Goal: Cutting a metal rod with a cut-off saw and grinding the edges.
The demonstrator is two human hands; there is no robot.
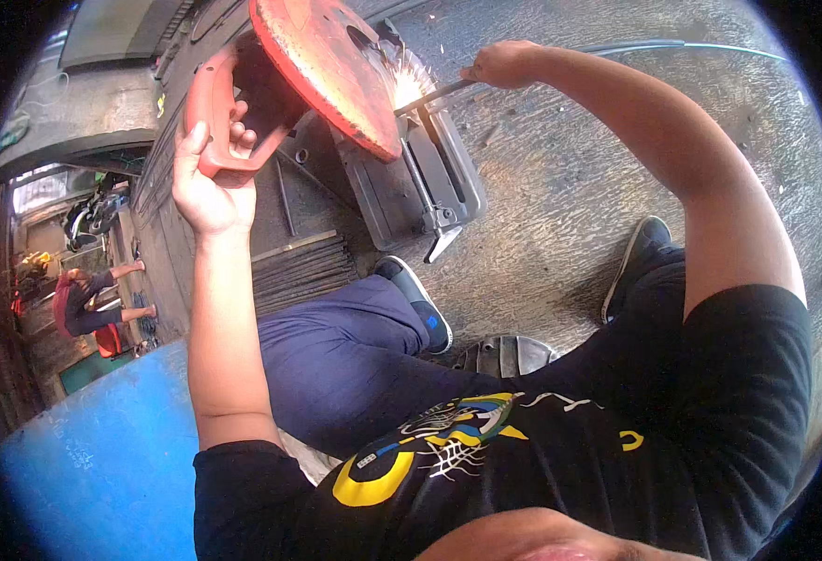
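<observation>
1. On the left, I see my left grip [214, 187] curled around the red handle [207, 89], its fingers through the loop.
2. Thin bars [308, 271] lie side by side, below and to the right of that grip.
3. The red guard [331, 79] tilts above the grey base [369, 173], just right of the handle.
4. Sparks [411, 84] burst at the guard's right edge, beside the dark rod [443, 95].
5. My right grip [506, 65] is closed on the rod, which slants down-left from it toward the guard.
</observation>
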